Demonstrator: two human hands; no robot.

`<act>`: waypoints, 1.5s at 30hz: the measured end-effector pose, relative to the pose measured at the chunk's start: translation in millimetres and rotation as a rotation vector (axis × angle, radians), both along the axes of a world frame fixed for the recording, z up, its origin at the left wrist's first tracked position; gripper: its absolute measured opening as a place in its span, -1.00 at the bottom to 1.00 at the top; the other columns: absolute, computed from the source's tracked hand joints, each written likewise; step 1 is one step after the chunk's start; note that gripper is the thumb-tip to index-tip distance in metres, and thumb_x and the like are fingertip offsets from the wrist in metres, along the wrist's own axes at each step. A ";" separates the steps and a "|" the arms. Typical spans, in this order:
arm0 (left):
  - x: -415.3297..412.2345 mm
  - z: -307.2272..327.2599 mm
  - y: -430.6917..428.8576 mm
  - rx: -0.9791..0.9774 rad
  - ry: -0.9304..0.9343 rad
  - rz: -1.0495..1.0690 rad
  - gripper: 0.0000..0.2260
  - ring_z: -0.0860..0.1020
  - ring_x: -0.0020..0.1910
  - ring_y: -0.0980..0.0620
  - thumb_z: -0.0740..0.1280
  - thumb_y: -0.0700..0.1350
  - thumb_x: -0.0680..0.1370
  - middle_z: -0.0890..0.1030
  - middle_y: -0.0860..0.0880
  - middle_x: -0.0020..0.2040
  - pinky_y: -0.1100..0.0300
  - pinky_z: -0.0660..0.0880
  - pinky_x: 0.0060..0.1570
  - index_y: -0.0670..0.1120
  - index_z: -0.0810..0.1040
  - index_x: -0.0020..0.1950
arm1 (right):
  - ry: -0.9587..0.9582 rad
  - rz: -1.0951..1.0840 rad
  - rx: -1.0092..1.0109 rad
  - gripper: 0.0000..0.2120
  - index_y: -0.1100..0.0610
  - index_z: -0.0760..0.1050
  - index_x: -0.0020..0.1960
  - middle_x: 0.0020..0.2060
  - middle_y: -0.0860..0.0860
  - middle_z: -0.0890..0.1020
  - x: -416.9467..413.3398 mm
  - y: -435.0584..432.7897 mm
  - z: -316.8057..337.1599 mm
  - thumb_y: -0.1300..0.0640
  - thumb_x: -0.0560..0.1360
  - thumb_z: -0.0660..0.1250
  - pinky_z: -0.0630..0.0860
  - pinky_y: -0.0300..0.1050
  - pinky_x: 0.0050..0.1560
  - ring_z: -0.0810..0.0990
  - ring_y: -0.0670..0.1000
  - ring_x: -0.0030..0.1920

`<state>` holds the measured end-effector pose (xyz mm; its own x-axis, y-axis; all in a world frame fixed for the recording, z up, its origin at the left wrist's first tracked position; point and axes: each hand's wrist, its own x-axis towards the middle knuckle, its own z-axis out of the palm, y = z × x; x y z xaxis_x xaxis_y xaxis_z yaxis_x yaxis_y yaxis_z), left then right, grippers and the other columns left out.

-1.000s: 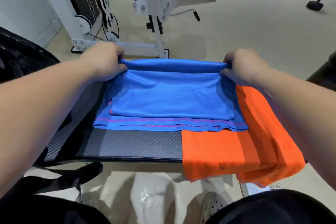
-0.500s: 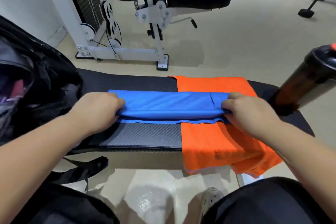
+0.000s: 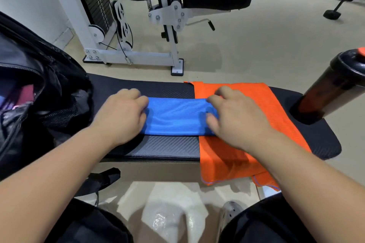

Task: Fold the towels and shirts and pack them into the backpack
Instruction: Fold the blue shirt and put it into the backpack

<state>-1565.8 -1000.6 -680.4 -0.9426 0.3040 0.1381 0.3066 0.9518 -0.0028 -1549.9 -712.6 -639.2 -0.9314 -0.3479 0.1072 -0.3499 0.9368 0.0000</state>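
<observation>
A blue mesh shirt (image 3: 175, 118), folded into a narrow band, lies across the black padded bench (image 3: 167, 147). My left hand (image 3: 122, 116) grips its left end with curled fingers. My right hand (image 3: 235, 118) holds the right end, thumb on the front edge and fingers over the top. Under that right end lies an orange shirt (image 3: 262, 104), spread flat and hanging over the bench's near edge. The black backpack (image 3: 39, 77) stands open on the bench at the left, with dark items inside.
A dark shaker bottle (image 3: 333, 89) with an orange cap stands on the bench's right end. A white weight machine (image 3: 138, 25) with a black pad is behind the bench. On the floor near my feet are a white plastic bag (image 3: 167, 213) and a backpack strap (image 3: 102, 179).
Both hands brought the shirt's far edge toward me and laid it down. The blue shirt went from a wide sheet to a narrow band, and my hands moved closer together.
</observation>
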 end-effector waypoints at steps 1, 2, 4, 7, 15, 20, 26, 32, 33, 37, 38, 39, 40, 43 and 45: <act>-1.3 -4.0 8.5 -0.007 -0.030 -0.022 -0.54 0.52 0.03 -0.23 -0.01 0.11 0.51 0.55 -0.11 0.09 -0.15 0.53 0.01 -0.08 0.58 0.10 | -0.055 0.006 -0.013 -0.44 0.03 0.42 0.42 0.35 0.09 0.42 -3.0 -16.0 -8.0 -0.24 0.55 0.07 0.45 0.13 0.25 0.46 0.21 0.27; -1.9 -10.3 15.7 -0.015 -0.082 -0.041 -0.48 0.51 0.18 -0.25 -0.02 0.14 0.53 0.53 -0.14 0.26 -0.20 0.49 0.15 -0.08 0.55 0.25 | -0.136 0.000 -0.003 -0.38 0.00 0.28 0.53 0.50 0.10 0.30 -6.4 -29.1 -19.4 -0.29 0.59 0.04 0.33 0.18 0.40 0.33 0.22 0.43; -1.8 -24.9 24.0 -0.052 -0.204 -0.036 -0.34 0.26 0.52 -0.23 -0.12 0.24 0.55 0.27 -0.12 0.58 -0.26 0.25 0.45 -0.02 0.32 0.55 | -0.305 -0.034 0.032 -0.26 -0.05 -0.02 0.64 0.64 0.05 -0.04 -13.3 -42.2 -47.3 -0.39 0.58 -0.05 -0.02 0.26 0.56 -0.04 0.18 0.61; -3.8 -47.3 21.0 -0.074 -0.287 0.004 -0.23 -0.13 0.64 -0.08 -0.29 0.34 0.50 -0.12 0.00 0.66 -0.17 -0.09 0.58 0.02 -0.07 0.66 | -0.351 -0.077 0.050 -0.21 -0.09 -0.22 0.63 0.63 -0.01 -0.24 -22.8 -30.8 -79.7 -0.46 0.54 -0.17 -0.26 0.29 0.55 -0.31 0.13 0.60; -6.7 -53.1 3.5 0.010 -0.276 0.081 -0.18 -0.25 0.62 0.02 -0.26 0.42 0.50 -0.26 -0.01 0.64 -0.06 -0.19 0.58 0.00 -0.20 0.66 | -0.261 -0.298 -0.007 -0.10 -0.03 -0.19 0.64 0.63 0.04 -0.16 -31.9 34.0 -91.4 -0.50 0.44 -0.27 -0.18 0.22 0.58 -0.22 0.10 0.62; -8.2 -51.5 3.6 0.116 -0.271 0.122 -0.19 -0.20 0.63 -0.04 -0.25 0.38 0.49 -0.17 -0.05 0.66 -0.04 -0.12 0.58 -0.02 -0.10 0.66 | -0.247 -0.312 -0.032 -0.03 0.04 -0.17 0.65 0.63 0.07 -0.15 -30.2 43.7 -91.5 -0.51 0.39 -0.31 -0.14 0.15 0.60 -0.22 0.10 0.62; -16.0 -44.8 -21.0 0.243 -0.213 0.321 -0.41 0.02 0.62 -0.14 0.11 0.20 0.65 0.12 -0.14 0.64 -0.09 0.06 0.57 0.03 0.14 0.64 | -0.222 -0.335 -0.012 -0.10 0.05 -0.11 0.65 0.63 0.12 -0.13 -33.8 25.0 -75.2 -0.48 0.48 -0.23 -0.24 0.27 0.56 -0.24 0.18 0.61; -16.0 -30.3 -43.0 0.496 -0.221 0.323 -0.44 0.52 0.10 -0.14 0.29 0.29 0.47 0.58 0.02 0.25 -0.12 0.44 0.27 0.24 0.41 0.46 | -0.155 -0.089 -0.092 -0.10 0.01 -0.17 0.64 0.63 0.03 -0.23 -30.7 -35.6 -61.6 -0.47 0.45 -0.25 -0.34 0.27 0.53 -0.32 0.12 0.60; -17.2 -30.0 -43.7 0.532 -0.221 0.329 -0.51 0.51 0.10 -0.11 0.34 0.23 0.49 0.57 0.03 0.18 -0.10 0.44 0.27 0.27 0.45 0.42 | -0.162 -0.060 -0.082 -0.12 0.00 -0.18 0.65 0.62 0.02 -0.24 -31.9 -42.6 -64.1 -0.47 0.48 -0.22 -0.34 0.28 0.53 -0.34 0.12 0.60; -19.2 -26.0 -44.4 0.406 -0.321 0.298 -0.52 0.43 0.11 -0.04 0.47 0.11 0.48 0.41 0.05 0.11 0.00 0.40 0.31 0.33 0.47 0.38 | -0.242 -0.023 -0.028 -0.19 -0.06 -0.21 0.64 0.62 -0.01 -0.26 -36.8 -52.5 -84.3 -0.46 0.54 -0.16 -0.33 0.33 0.52 -0.37 0.12 0.59; -19.7 -22.9 -43.8 0.354 -0.357 0.277 -0.49 0.41 0.13 -0.02 0.47 0.14 0.47 0.38 0.06 0.11 0.03 0.40 0.30 0.35 0.44 0.40 | -0.263 -0.027 -0.018 -0.20 -0.08 -0.23 0.63 0.62 -0.03 -0.26 -37.2 -52.3 -88.7 -0.46 0.54 -0.17 -0.31 0.33 0.52 -0.37 0.11 0.59; -21.6 -21.2 -44.4 0.317 -0.384 0.260 -0.47 0.40 0.13 -0.01 0.47 0.16 0.47 0.36 0.07 0.09 0.05 0.40 0.28 0.37 0.41 0.41 | -0.273 -0.030 -0.012 -0.20 -0.10 -0.24 0.63 0.62 -0.03 -0.26 -37.6 -51.7 -92.2 -0.47 0.53 -0.18 -0.30 0.33 0.52 -0.38 0.10 0.59; -23.2 -17.9 -43.8 0.296 -0.403 0.250 -0.45 0.40 0.12 0.00 0.47 0.16 0.47 0.35 0.07 0.07 0.06 0.41 0.25 0.38 0.39 0.42 | -0.274 -0.033 -0.010 -0.20 -0.10 -0.24 0.63 0.62 -0.04 -0.26 -37.7 -51.2 -93.9 -0.47 0.53 -0.19 -0.30 0.33 0.52 -0.38 0.10 0.58; -26.3 -10.4 -39.5 0.319 -0.432 0.249 -0.45 0.47 -0.04 0.06 0.50 0.11 0.46 0.41 0.12 -0.03 0.14 0.44 0.04 0.36 0.40 0.40 | -0.269 -0.036 -0.010 -0.20 -0.10 -0.25 0.63 0.62 -0.04 -0.25 -37.5 -51.5 -93.9 -0.47 0.52 -0.20 -0.30 0.31 0.53 -0.38 0.09 0.58; -26.5 -7.6 -33.2 0.382 -0.437 0.269 -0.49 0.46 -0.19 0.20 0.52 0.03 0.46 0.44 0.21 -0.16 0.28 0.37 -0.18 0.30 0.46 0.36 | -0.268 -0.036 -0.009 -0.20 -0.10 -0.25 0.63 0.62 -0.04 -0.25 -37.3 -51.3 -93.1 -0.47 0.52 -0.21 -0.30 0.31 0.53 -0.38 0.09 0.59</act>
